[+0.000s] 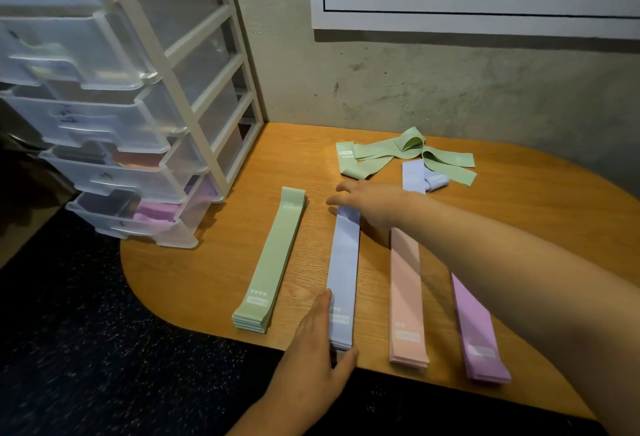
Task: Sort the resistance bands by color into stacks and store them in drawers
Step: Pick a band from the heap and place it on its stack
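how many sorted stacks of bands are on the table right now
4: green stack leftmost, blue stack next, between the left hand and right hand, then pink stack, purple stack rightmost. The right arm hides part of the last two. Loose bands behind aren't stacked.

Bare worktop lies open at left centre, between the drawer unit and the green stack — the widest lane. Narrow strips of wood separate the green stack, the blue stack, the pink stack and the purple stack. The left hand fills the near end of the first strip, and the right forearm crosses above the pink and purple ones. Loose bands crowd the upper centre below the wall — the far right is bare.
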